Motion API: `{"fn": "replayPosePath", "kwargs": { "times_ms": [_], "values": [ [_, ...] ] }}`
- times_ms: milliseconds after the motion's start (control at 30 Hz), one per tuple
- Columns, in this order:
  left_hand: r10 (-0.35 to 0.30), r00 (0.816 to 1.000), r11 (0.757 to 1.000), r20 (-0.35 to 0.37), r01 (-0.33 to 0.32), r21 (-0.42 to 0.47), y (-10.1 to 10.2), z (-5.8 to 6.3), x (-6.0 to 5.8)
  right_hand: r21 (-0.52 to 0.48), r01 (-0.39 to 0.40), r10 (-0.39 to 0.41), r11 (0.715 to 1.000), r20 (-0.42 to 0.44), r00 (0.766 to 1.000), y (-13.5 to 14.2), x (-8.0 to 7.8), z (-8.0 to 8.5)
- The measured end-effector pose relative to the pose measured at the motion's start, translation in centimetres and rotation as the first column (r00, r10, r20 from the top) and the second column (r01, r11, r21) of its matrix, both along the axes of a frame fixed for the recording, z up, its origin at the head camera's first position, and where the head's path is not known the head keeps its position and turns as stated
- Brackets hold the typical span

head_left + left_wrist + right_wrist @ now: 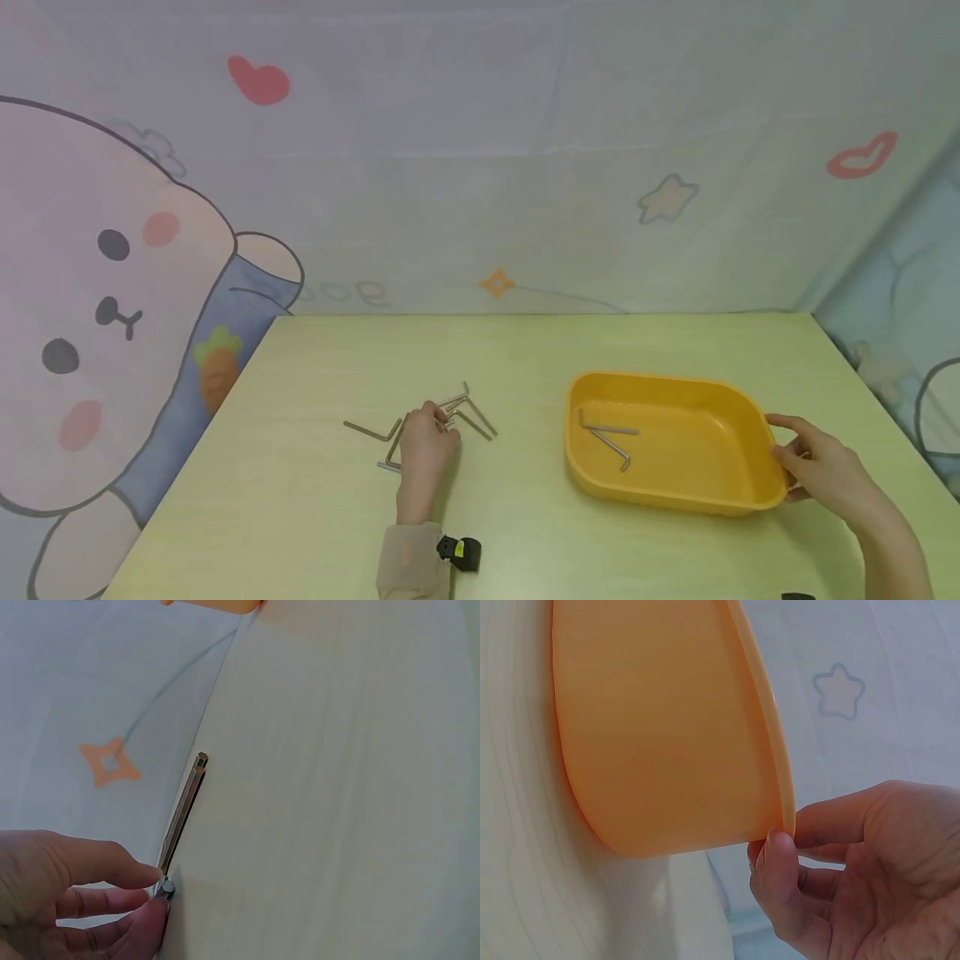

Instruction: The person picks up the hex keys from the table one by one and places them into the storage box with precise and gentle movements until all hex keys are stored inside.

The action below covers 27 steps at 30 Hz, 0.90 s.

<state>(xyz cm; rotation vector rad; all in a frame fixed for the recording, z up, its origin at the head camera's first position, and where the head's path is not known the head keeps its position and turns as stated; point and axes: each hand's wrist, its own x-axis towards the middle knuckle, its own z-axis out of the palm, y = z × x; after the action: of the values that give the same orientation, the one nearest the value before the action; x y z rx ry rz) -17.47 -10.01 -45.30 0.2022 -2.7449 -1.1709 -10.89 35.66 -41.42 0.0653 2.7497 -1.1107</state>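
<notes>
My left hand (427,450) is over a loose group of L-shaped metal hex keys on the table, its thumb and fingers pinching one hex key (168,887) by an end. Other hex keys lie around that hand, among them one to its left (365,431) and one to its right (474,425); the fingers hide part of the group. My right hand (828,471) grips the right end of a yellow plastic tray (675,501), thumb and fingers on its rim (782,772). Inside the tray lie two hex keys (611,448), touching or crossing near one end.
The pale green table (315,533) meets a printed cloth backdrop (465,167) at its far edge. Between the hex keys and the tray is a stretch of tabletop. A cartoon animal print (112,308) covers the cloth on the left.
</notes>
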Motion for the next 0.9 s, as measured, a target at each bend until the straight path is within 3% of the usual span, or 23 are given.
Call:
{"fn": "replayPosePath", "kwargs": {
  "times_ms": [367,900],
  "values": [
    [0.006,1.0,0.995,0.008,-0.006,-0.098,0.16,-0.2,0.09,-0.001,-0.004,0.004,1.0,0.013,1.0,0.14,0.06,-0.13],
    [0.038,0.999,0.994,0.009,-0.037,-0.104,0.67,0.28,0.36,-0.001,-0.007,0.007,1.0,0.004,1.0,0.08,0.02,-0.04]
  ]
}}
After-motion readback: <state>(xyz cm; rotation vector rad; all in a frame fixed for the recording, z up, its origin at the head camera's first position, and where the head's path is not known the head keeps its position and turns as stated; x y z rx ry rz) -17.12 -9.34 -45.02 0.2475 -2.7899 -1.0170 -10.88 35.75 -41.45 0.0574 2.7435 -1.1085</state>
